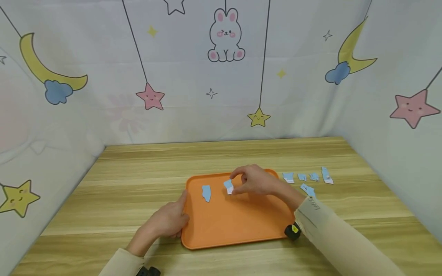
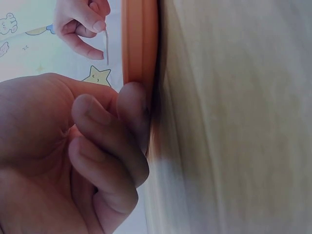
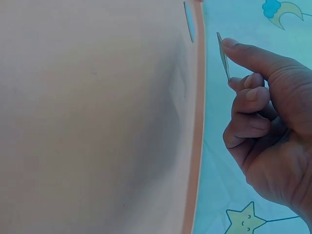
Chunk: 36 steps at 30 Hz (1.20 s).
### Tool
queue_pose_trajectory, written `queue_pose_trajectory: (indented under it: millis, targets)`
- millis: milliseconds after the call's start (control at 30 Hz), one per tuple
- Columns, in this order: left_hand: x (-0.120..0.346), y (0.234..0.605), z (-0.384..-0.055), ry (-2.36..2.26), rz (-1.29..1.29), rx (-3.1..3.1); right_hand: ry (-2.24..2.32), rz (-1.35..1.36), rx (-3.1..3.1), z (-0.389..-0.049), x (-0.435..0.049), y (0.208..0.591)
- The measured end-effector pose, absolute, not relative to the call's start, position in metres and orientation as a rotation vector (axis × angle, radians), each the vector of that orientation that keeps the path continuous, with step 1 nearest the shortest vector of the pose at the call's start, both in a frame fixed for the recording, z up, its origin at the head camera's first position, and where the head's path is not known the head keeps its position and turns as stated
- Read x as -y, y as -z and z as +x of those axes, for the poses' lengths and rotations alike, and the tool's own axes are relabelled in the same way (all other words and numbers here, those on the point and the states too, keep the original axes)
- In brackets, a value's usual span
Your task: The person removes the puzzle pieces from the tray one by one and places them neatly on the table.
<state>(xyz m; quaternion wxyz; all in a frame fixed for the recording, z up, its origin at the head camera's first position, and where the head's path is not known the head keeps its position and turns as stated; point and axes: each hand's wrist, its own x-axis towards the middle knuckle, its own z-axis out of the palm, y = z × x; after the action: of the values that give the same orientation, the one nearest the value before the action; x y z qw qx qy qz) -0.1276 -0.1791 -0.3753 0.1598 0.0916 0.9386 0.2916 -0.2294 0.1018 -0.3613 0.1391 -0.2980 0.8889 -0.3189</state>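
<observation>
An orange tray (image 1: 235, 226) lies on the wooden table. My left hand (image 1: 169, 219) holds the tray's left edge; in the left wrist view its curled fingers (image 2: 109, 139) are against the tray's rim (image 2: 140, 41). Over the tray, my right hand (image 1: 257, 180) pinches a small blue-and-white paper piece (image 1: 229, 186) between thumb and index finger. The right wrist view shows this paper piece (image 3: 223, 57) edge-on, held above the tray surface. To its left, a blue paper piece (image 1: 206, 193) lies flat on the tray.
Right of the tray, several torn blue-and-white paper pieces lie on the table (image 1: 138, 168), among them a long one (image 1: 326, 175) and a nearer one (image 1: 308, 190). A patterned cloth (image 1: 193, 76) hangs behind and at both sides.
</observation>
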Motion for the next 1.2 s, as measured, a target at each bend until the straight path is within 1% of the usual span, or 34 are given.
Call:
queue_pose_trajectory:
  millis: [533, 1200]
  targets:
    - [0.179, 0.376, -0.129, -0.842, 0.258, -2.678, 1.023, -0.83, -2.594, -0.219, -0.122, 0.35]
    - [0.178, 0.375, -0.128, -0.889, 0.239, -2.639, 1.138, -0.732, -2.561, -0.208, -0.152, 0.362]
